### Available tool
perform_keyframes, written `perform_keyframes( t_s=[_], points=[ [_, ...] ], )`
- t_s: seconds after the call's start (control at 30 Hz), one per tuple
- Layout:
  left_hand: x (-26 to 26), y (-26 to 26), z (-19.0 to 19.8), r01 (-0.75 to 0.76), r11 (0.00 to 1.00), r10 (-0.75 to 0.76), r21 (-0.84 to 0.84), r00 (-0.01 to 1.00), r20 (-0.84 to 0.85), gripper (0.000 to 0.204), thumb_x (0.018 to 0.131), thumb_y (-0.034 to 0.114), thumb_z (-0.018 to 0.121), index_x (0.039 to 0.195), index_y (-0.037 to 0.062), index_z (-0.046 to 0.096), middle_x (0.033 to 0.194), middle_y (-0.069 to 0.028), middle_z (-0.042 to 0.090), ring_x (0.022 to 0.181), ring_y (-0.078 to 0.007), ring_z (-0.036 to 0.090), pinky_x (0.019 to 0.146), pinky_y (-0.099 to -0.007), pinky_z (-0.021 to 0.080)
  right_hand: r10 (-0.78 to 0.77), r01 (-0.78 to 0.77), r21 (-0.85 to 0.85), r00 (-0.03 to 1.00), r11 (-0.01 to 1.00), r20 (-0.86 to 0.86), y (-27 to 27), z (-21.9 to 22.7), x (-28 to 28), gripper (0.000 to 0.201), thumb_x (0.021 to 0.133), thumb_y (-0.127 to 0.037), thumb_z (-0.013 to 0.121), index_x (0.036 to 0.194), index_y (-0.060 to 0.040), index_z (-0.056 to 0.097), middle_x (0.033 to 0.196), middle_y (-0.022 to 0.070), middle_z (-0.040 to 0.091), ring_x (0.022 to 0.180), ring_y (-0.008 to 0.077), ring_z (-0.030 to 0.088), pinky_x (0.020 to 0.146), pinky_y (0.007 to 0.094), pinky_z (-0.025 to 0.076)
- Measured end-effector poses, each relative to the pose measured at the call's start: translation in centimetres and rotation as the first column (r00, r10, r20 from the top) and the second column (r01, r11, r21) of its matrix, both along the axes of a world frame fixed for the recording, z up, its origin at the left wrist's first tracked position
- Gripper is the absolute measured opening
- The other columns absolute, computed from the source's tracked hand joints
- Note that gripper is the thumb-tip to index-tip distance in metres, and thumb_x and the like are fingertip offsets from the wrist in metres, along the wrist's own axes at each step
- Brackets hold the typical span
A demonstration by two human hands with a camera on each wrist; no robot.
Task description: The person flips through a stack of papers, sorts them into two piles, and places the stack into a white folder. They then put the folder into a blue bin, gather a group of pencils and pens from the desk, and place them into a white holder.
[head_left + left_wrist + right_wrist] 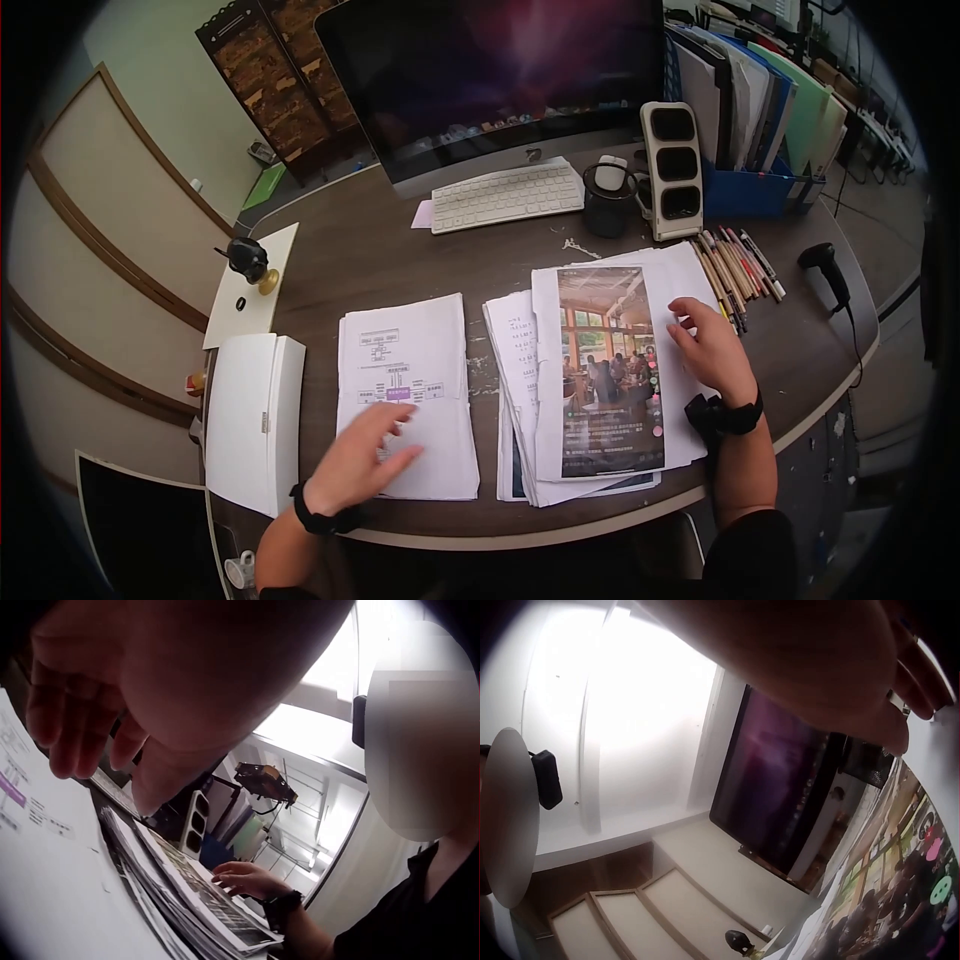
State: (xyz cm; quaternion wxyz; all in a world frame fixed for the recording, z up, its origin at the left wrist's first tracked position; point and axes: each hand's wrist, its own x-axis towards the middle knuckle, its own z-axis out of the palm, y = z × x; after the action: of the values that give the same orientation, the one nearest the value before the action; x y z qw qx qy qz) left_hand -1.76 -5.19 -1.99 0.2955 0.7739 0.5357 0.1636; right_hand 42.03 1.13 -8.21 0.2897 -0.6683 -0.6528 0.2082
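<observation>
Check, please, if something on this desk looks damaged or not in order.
Yes. The right paper stack looks untidy: its sheets stick out at different angles. Pencils lie loose beside it. Just in front of the keyboard, the desk shows pale, ragged marks, possibly worn surface.

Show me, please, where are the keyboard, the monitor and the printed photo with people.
Keyboard (508, 200), head view: on the keys, near the middle.
Monitor (500, 60), head view: on the screen.
Printed photo (603, 375), head view: on the seated people, near its middle.
</observation>
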Motion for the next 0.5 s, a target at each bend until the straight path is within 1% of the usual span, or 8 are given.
perform_keyframes(
  t_s=[0.03,0.1,0.13,0.23,0.3,0.37,0.43,0.5],
  points=[
    [1.6,-0.1,-0.1,0.112,0.992,-0.109,-0.054,0.993,0.056,0.047,0.085,0.016,0.072,0.127,0.0030,0.055,0.111,-0.0152,0.060,0.094,-0.0278,0.059,0.080,-0.0349,0.050,-0.005,0.005,-0.003,1.000,1.000,0.009,0.1,0.0,0.0,0.029,0.089,-0.014,0.064,0.115,-0.0008,0.061,0.106,0.0178,0.067,0.089,0.0295,0.066,0.078,0.0367,0.052],
    [4.3,0.3,-1.6,0.357,0.916,-0.366,0.181,0.930,0.018,0.051,0.085,0.018,0.072,0.130,0.0025,0.052,0.119,-0.0166,0.058,0.106,-0.0316,0.059,0.087,-0.0355,0.049,-0.016,0.015,-0.006,0.995,1.000,-0.096,0.2,0.1,0.1,0.029,0.089,-0.013,0.063,0.115,-0.0008,0.061,0.107,0.0163,0.067,0.089,0.0281,0.066,0.078,0.0355,0.052],
    [5.3,0.7,-2.1,0.424,0.891,-0.429,0.163,0.903,-0.008,0.054,0.086,0.021,0.072,0.132,0.0025,0.051,0.127,-0.0168,0.054,0.118,-0.0341,0.053,0.094,-0.0380,0.046,-0.021,0.024,0.023,0.995,0.999,-0.097,0.2,0.0,0.2,0.028,0.089,-0.012,0.062,0.115,-0.0019,0.061,0.104,0.0143,0.068,0.086,0.0266,0.066,0.076,0.0348,0.052],
    [8.2,1.5,-3.3,0.472,0.855,-0.470,0.213,0.880,-0.063,0.058,0.085,0.023,0.073,0.134,0.0027,0.050,0.133,-0.0178,0.051,0.124,-0.0346,0.048,0.100,-0.0415,0.041,-0.037,0.035,-0.043,0.998,0.998,-0.042,0.1,0.7,0.3,0.027,0.090,-0.012,0.061,0.115,-0.0034,0.061,0.101,0.0135,0.069,0.083,0.0266,0.066,0.075,0.0351,0.052],
    [8.9,2.0,-5.1,0.492,0.834,-0.477,0.249,0.870,-0.121,0.057,0.087,0.029,0.070,0.135,0.0043,0.050,0.136,-0.0174,0.049,0.126,-0.0348,0.046,0.101,-0.0430,0.038,-0.022,0.021,-0.030,1.000,0.999,-0.018,0.2,0.3,0.6,0.027,0.089,-0.013,0.062,0.115,-0.0041,0.061,0.098,0.0130,0.070,0.080,0.0263,0.066,0.074,0.0353,0.051],
    [9.2,2.5,-6.3,0.529,0.828,-0.497,0.188,0.846,-0.192,0.054,0.090,0.034,0.066,0.135,0.0078,0.051,0.136,-0.0160,0.049,0.126,-0.0333,0.046,0.100,-0.0428,0.038,-0.036,0.038,-0.062,0.999,0.997,0.039,0.2,0.5,0.3,0.028,0.089,-0.015,0.063,0.114,-0.0039,0.061,0.095,0.0128,0.070,0.078,0.0262,0.066,0.073,0.0356,0.051],
    [9.3,2.6,-6.9,0.537,0.821,-0.495,0.195,0.839,-0.227,0.052,0.091,0.035,0.064,0.135,0.0098,0.051,0.136,-0.0151,0.049,0.126,-0.0325,0.045,0.100,-0.0424,0.037,-0.027,0.029,-0.056,0.999,0.998,0.035,0.3,0.2,0.2,0.029,0.088,-0.017,0.064,0.115,-0.0043,0.061,0.091,0.0122,0.070,0.076,0.0263,0.065,0.072,0.0363,0.051],
    [9.4,2.6,-7.2,0.550,0.811,-0.496,0.201,0.828,-0.263,0.050,0.092,0.036,0.063,0.134,0.0118,0.052,0.136,-0.0143,0.049,0.126,-0.0316,0.045,0.100,-0.0420,0.037,-0.018,0.014,-0.121,0.999,0.993,-0.033,0.3,0.6,-0.3,0.032,0.088,-0.018,0.066,0.116,-0.0046,0.061,0.088,0.0118,0.070,0.075,0.0267,0.065,0.072,0.0361,0.051]
  ],
)
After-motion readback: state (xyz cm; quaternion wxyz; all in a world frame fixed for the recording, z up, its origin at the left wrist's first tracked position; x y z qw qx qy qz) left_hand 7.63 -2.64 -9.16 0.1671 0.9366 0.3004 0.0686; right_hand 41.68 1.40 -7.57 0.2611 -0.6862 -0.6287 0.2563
